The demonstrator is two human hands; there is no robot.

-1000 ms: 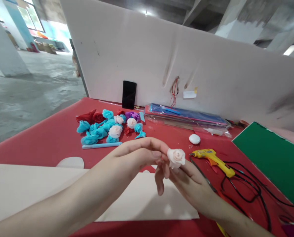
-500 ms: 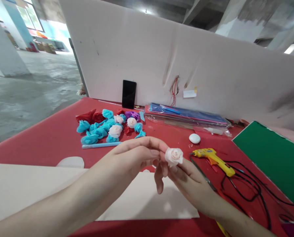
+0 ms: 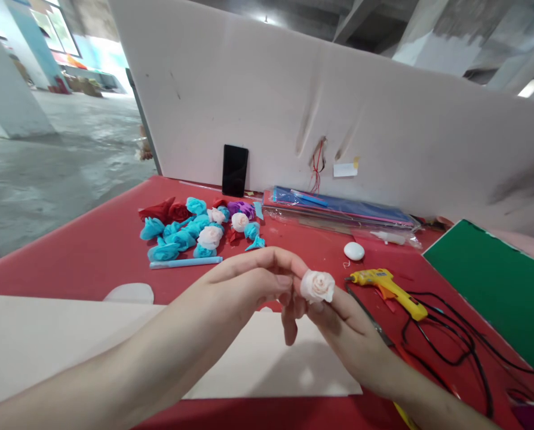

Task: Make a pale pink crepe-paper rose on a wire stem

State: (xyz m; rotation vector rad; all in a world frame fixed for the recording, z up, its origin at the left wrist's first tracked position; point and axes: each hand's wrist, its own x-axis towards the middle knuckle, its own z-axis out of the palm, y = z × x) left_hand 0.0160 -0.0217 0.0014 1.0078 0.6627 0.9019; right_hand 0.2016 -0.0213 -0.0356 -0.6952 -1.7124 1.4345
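Note:
Between my two hands is a small pale pink paper rose point(image 3: 318, 286), its rolled petals facing up and to the right. My left hand point(image 3: 260, 283) pinches it at the base from the left. From the right, the thumb and fingers of my right hand point(image 3: 338, 316) close around its lower side. The base of the flower is hidden by my fingers. Under both hands lies a cream sheet of card point(image 3: 294, 370). On the table to the left is a pile of blue paper roses point(image 3: 181, 239) mixed with pink, red and purple ones.
A yellow glue gun point(image 3: 390, 289) with a black cable lies right of my hands, near a white egg-shaped object point(image 3: 353, 251). A green board point(image 3: 495, 286) is at the far right. A phone point(image 3: 235, 171) leans on the white partition point(image 3: 249, 89) beside plastic-wrapped paper point(image 3: 338, 206).
The pink rose has turned slightly in my fingers and shifted a little to the right. Both hands keep nearly the same place.

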